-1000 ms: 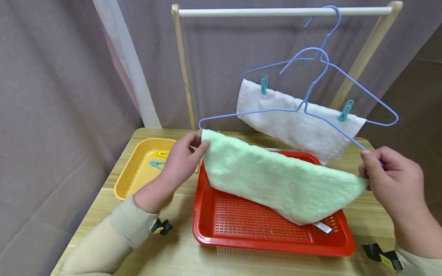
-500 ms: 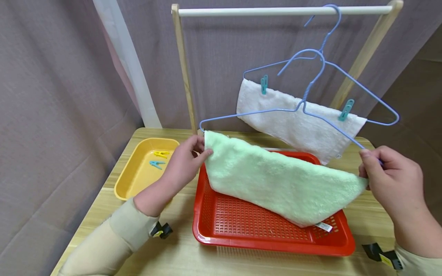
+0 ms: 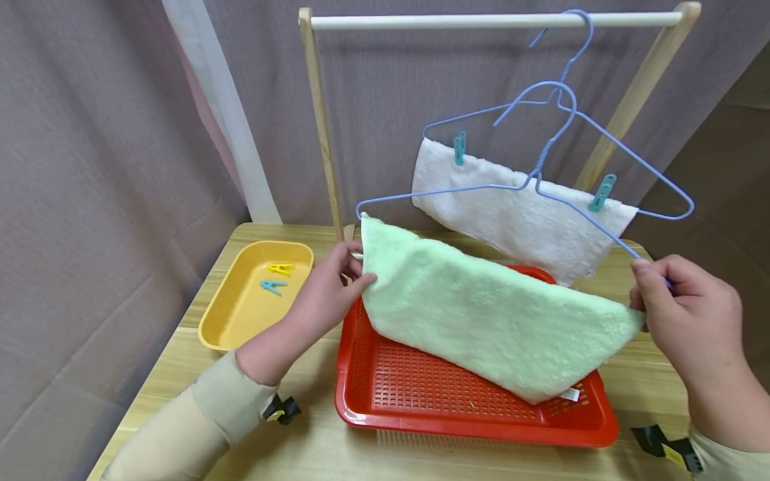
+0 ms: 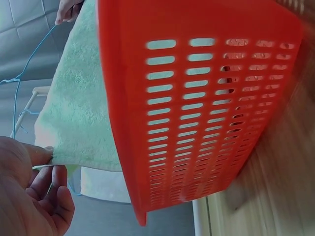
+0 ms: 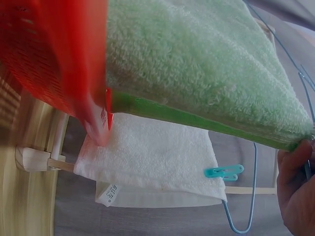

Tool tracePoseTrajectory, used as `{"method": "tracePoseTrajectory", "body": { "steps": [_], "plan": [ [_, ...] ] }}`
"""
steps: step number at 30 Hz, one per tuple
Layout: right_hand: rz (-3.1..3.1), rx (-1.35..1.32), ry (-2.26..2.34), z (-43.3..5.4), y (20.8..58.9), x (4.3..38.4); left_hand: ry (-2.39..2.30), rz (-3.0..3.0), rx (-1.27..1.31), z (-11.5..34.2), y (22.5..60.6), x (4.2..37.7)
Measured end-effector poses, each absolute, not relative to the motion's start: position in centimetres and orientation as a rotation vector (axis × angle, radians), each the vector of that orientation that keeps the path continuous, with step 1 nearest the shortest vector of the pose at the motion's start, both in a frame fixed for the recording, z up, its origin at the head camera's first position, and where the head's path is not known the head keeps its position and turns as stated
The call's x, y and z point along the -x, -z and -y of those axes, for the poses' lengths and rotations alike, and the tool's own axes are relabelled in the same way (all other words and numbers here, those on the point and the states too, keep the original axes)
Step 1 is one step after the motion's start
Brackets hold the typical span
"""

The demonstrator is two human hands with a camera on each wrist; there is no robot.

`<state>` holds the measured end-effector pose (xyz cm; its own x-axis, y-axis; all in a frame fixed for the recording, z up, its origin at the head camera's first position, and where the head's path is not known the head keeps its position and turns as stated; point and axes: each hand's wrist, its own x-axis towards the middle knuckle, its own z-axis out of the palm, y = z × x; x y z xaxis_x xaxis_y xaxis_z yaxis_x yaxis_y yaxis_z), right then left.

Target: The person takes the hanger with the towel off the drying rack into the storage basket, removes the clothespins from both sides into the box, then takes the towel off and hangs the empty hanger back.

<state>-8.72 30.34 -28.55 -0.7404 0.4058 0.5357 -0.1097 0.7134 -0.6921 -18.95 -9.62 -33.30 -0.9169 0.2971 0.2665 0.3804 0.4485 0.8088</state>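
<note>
A light green towel [image 3: 481, 300] is draped over a blue wire hanger [image 3: 544, 153], above a red basket [image 3: 439, 387]. My left hand [image 3: 321, 287] pinches the towel's left edge between thumb and fingers, a little below the hanger's left end; the left wrist view shows the thumb on the cloth's edge. With my right hand [image 3: 692, 314] I grip the hanger's right end together with the towel's right corner. Behind, a white towel [image 3: 511, 207] hangs on a second blue hanger [image 3: 637, 157], held by two teal clothespins [image 3: 460, 148].
A rack with a white bar [image 3: 481, 21] and wooden posts carries the second hanger. On the wooden table [image 3: 313, 441], left of the basket, a yellow tray [image 3: 225, 314] holds a yellow clothespin [image 3: 281, 269] and a blue clothespin [image 3: 273, 287]. Grey curtains stand behind.
My left hand has moved slightly down and right along the towel's edge, still pinching it. The hanger's left end has shifted a little right and up. My right hand keeps its grip.
</note>
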Motion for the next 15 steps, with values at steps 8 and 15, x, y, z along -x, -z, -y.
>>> {"method": "tracePoseTrajectory", "body": {
  "steps": [8,15],
  "plan": [
    [2.202,0.225,-0.963,-30.3,28.5,8.8,1.431,2.609,0.632,9.6,34.0,18.7],
    [2.180,0.210,-0.984,-30.7,28.7,8.9,1.440,2.635,0.634,9.6,34.4,18.4]
  ]
}}
